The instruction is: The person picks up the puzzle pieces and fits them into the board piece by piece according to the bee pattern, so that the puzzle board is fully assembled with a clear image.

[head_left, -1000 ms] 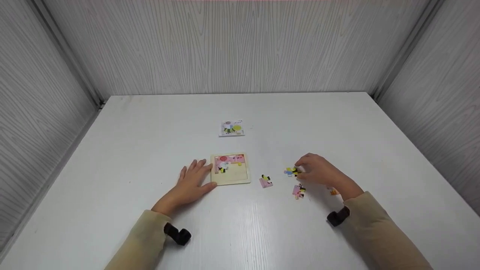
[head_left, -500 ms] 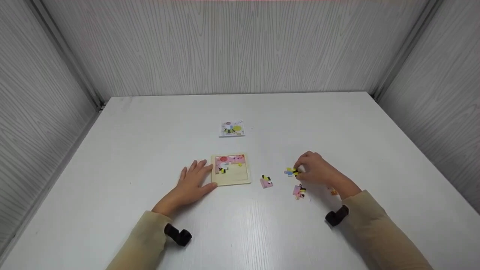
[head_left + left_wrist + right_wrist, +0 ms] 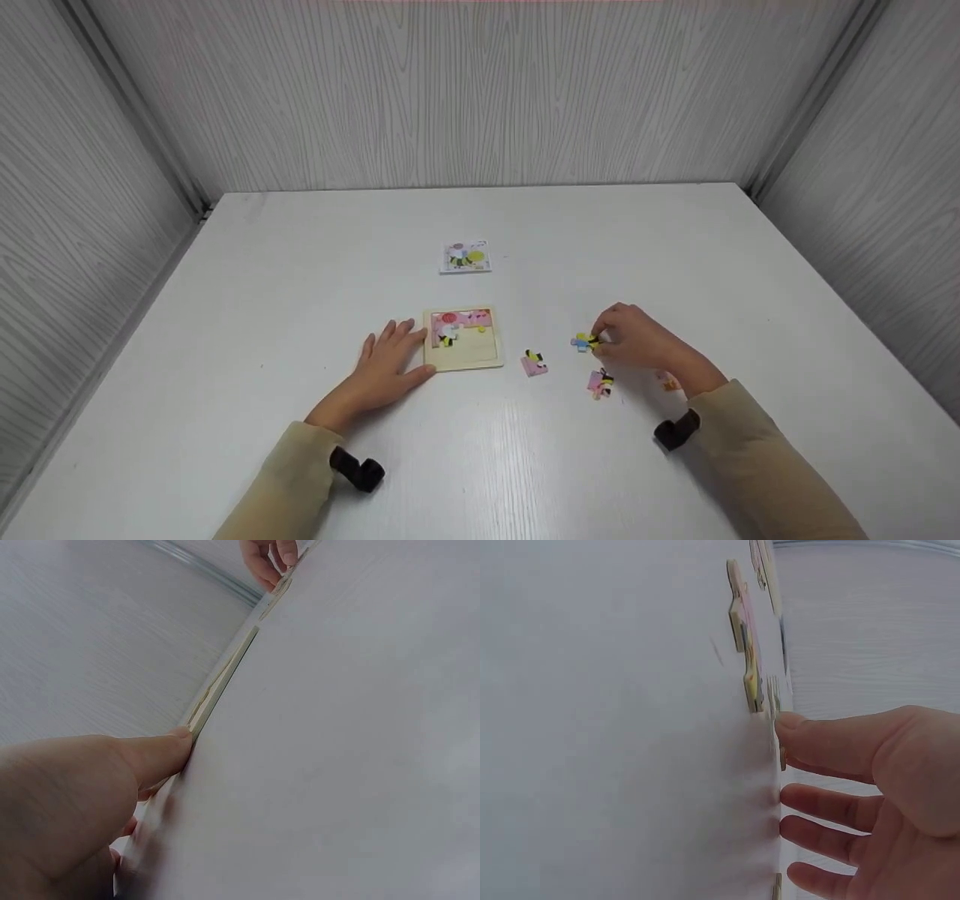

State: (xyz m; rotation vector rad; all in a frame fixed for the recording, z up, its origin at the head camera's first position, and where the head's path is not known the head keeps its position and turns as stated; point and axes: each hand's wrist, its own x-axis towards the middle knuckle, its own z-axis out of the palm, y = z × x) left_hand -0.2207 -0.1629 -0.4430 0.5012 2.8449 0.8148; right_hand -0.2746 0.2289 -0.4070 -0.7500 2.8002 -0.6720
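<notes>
From where I stand, this is an enclosed work booth, lab-like in type; the wider building cannot be identified. A white table (image 3: pixel 337 240) forms the work surface. A wood-grain rear panel (image 3: pixel 480 97) borders its far edge; a left panel (image 3: pixel 45 187) and right panel (image 3: pixel 885 150) flank it. Grey strips (image 3: pixel 129 105) rise from both far corners.

White desk (image 3: pixel 337 247), smooth top, a few dark specks; from where I stand, a pale sheen (image 3: pixel 484 465) shows on its near middle. Back wall (image 3: pixel 480 90): light grey panel, wavy wood grain running mostly upright. Left wall (image 3: pixel 82 202) and right wall (image 3: pixel 885 187): similar grained finish. Grey strips (image 3: pixel 139 116) line both corners. Thin reddish line (image 3: pixel 480 1) high on the back wall. Light soft.
</notes>
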